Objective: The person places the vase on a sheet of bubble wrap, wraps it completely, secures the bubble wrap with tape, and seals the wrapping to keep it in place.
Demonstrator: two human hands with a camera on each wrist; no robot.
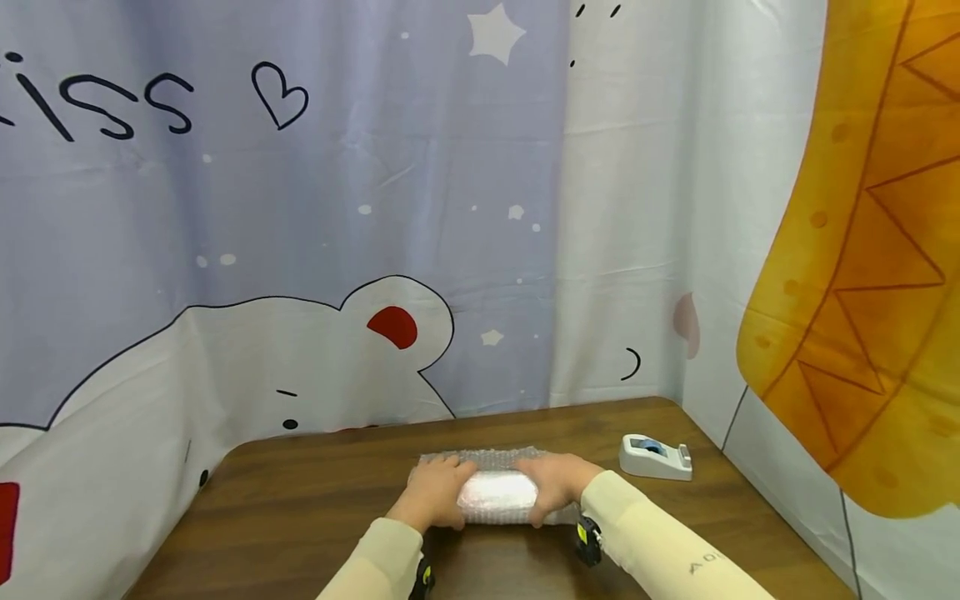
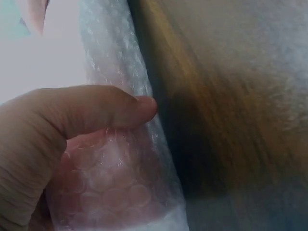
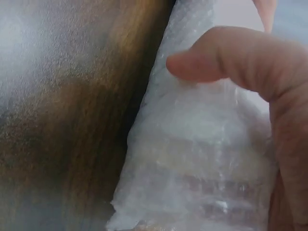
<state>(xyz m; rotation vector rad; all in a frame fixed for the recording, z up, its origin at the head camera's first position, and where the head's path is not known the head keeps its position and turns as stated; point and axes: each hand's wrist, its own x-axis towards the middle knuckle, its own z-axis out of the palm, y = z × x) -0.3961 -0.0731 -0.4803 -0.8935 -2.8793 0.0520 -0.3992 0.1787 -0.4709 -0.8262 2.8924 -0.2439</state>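
Note:
A bundle of clear bubble wrap (image 1: 497, 498) lies crosswise on the wooden table, its bright middle showing between the two hands. My left hand (image 1: 437, 492) grips its left end, with the thumb (image 2: 113, 108) laid over the near side of the film. At the other end, my right hand (image 1: 557, 483) holds the wrap the same way, its thumb (image 3: 197, 65) pressing the near side. Round bubbles show under the left thumb, while the ragged film end (image 3: 126, 219) sticks out past the right hand. What the wrap encloses is hidden.
A white tape dispenser (image 1: 655, 458) with a blue core stands on the table to the right of the right hand. The dark wooden table (image 1: 315, 492) has a rounded far edge, and a printed curtain (image 1: 337, 208) hangs right behind it and along the right side.

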